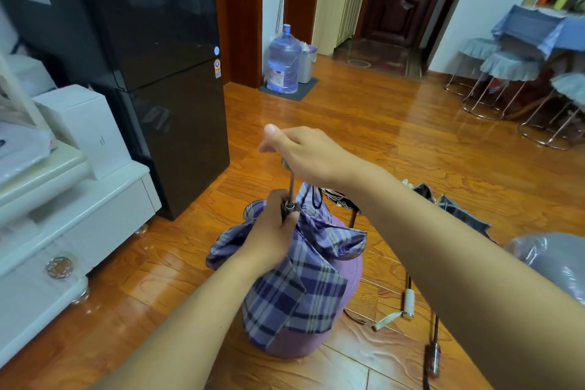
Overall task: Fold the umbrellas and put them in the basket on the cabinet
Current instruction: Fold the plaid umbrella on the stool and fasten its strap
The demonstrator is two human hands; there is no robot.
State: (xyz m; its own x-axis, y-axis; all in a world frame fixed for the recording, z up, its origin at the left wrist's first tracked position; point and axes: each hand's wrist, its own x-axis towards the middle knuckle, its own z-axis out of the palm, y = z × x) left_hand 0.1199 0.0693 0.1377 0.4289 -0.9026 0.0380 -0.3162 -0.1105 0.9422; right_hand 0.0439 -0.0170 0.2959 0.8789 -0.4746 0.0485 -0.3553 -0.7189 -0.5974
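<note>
A purple plaid umbrella (304, 282) stands collapsed in front of me, its cloth hanging loose over a purple stool-like cushion (297, 343). My left hand (272, 231) grips the runner and bunched cloth at the base of the metal shaft (291, 182). My right hand (304, 152) is curled round the handle at the shaft's top, which it hides. A dark grey umbrella (456, 209) lies open on the floor to the right, and a white-handled one (408, 298) lies near my right forearm. No basket is visible.
A white cabinet (79, 222) with boxes stands at left, beside a black fridge (152, 73). A water jug (284, 62) stands by the doorway. Stools (506, 73) and a covered table are at far right. A grey plastic-wrapped object (550, 260) sits at right.
</note>
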